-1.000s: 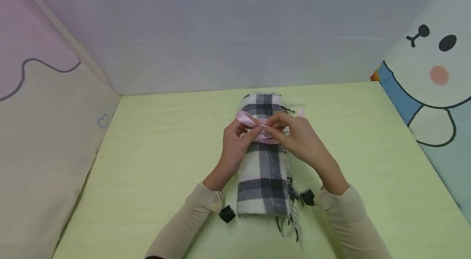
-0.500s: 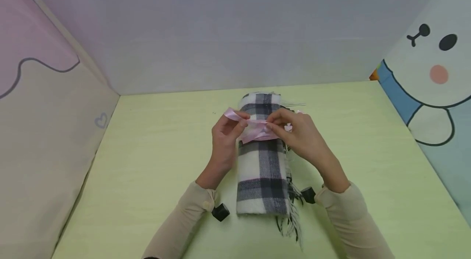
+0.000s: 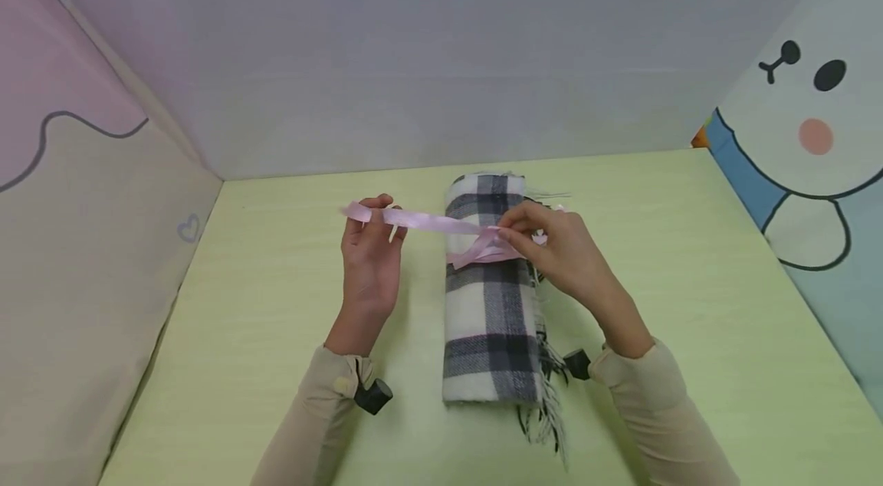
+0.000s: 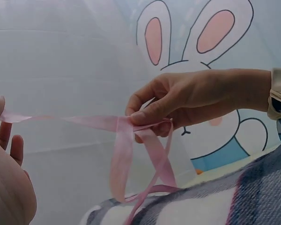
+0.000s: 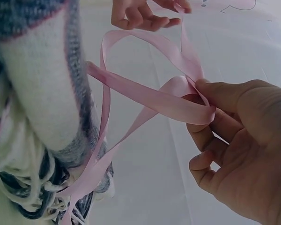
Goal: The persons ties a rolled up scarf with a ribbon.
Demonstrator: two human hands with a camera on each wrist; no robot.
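Green tabletop (image 3: 690, 302): both hands pinch pink ribbon (image 3: 428, 221) crosswise over lengthwise scarf roll (image 3: 491, 317)

My head camera looks forward and down across the green table (image 3: 276, 333) toward its far edge. My left wrist camera sits low and close, facing right; my right wrist one, equally close, faces left. All three share the pink ribbon (image 3: 441, 224) (image 4: 122, 140) (image 5: 150, 96).

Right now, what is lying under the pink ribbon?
Under the pink ribbon lies a rolled plaid scarf on the green table. Right hand pinches the crossing and hides it; left hand holds one end.
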